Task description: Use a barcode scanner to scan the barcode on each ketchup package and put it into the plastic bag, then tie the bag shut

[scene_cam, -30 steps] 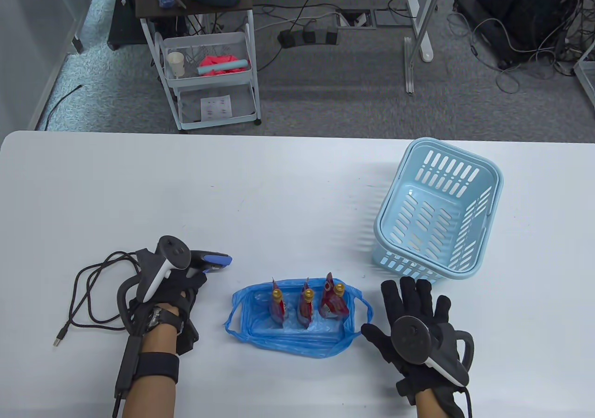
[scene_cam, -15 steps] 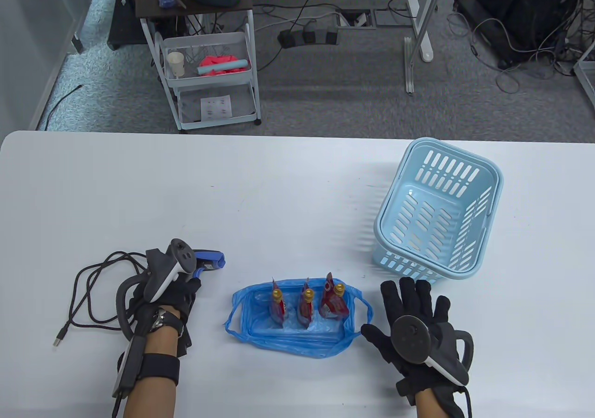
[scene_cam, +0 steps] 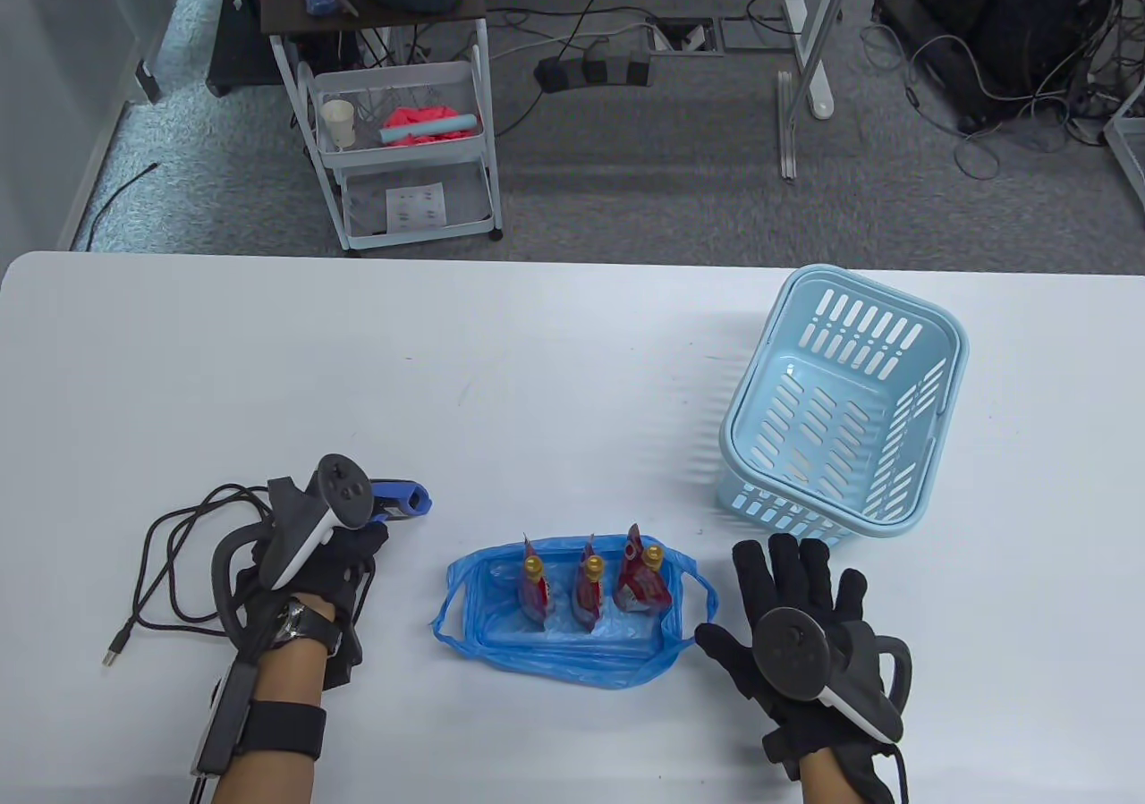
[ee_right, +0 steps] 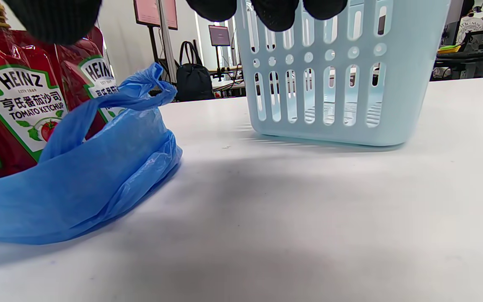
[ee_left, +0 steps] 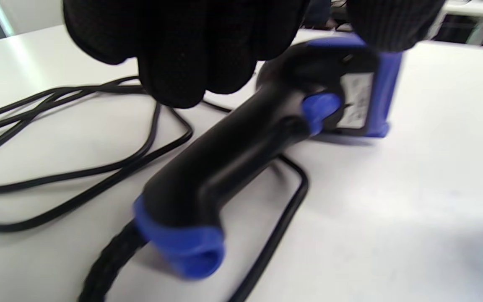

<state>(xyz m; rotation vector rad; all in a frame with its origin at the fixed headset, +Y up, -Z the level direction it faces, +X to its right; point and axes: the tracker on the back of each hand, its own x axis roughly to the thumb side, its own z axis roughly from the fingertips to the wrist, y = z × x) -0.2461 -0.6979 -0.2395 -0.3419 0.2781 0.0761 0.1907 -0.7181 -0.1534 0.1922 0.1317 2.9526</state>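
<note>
Near the front edge of the desk (scene_cam: 555,348), at its middle, we see the blue plastic bag (scene_cam: 572,652) lying open with three ketchup packages (scene_cam: 590,585) standing upright inside it in a row, their gold caps up. From the right wrist view the packages (ee_right: 19,105) read as red Heinz pouches, and one bag handle (ee_right: 111,100) loops up in front of them.

Toward the front left corner, our left hand (scene_cam: 326,562) sits over the barcode scanner (scene_cam: 398,500), whose blue head points toward the desk's middle. From the left wrist view the scanner (ee_left: 245,138) lies on the desk surface, and the gloved fingers (ee_left: 183,46) hover curled above its black handle; we cannot tell whether they grip it or merely rest near it. The scanner's black cable (scene_cam: 179,562) coils loosely on the desk to the left of that hand, ending in a plug near the left front.

Our right hand (scene_cam: 805,625) lies flat just right of the bag, fingers spread and straight, holding nothing, its thumb close to the bag's right handle.

Behind that hand, toward the right edge, stands the light blue slotted basket (scene_cam: 845,419), upright, with nothing visible inside it.
</note>
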